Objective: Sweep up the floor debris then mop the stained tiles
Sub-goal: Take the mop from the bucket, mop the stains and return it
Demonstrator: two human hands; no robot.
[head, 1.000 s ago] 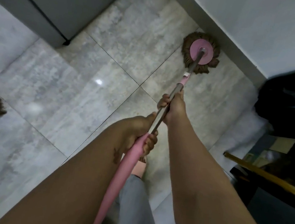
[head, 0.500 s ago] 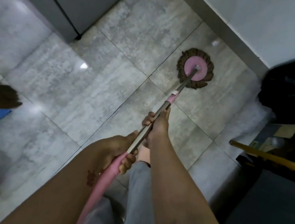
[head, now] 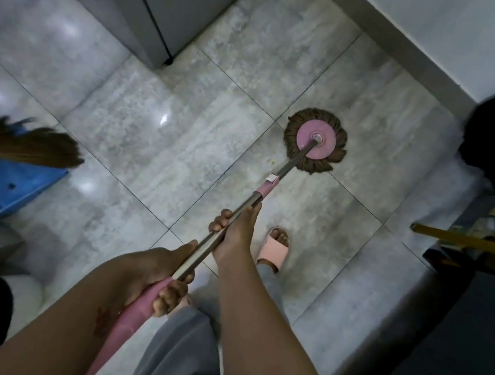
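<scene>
Your mop (head: 308, 132) stood slanted, its round pink head with brown fringe flat on the grey tiles (head: 150, 142). The brown broom (head: 23, 143) lay across the blue dustpan (head: 1, 187).

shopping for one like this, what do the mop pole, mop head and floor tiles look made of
Mop pole: bare silvery metal, by its sheen; the pink grip looks like plastic. Mop head: smooth pink disc, probably plastic, ringed by brown stringy fibre, cotton or microfibre unclear. Floor tiles: grey mottled tile, likely ceramic or porcelain; glossy light spots, thin joints.
</scene>
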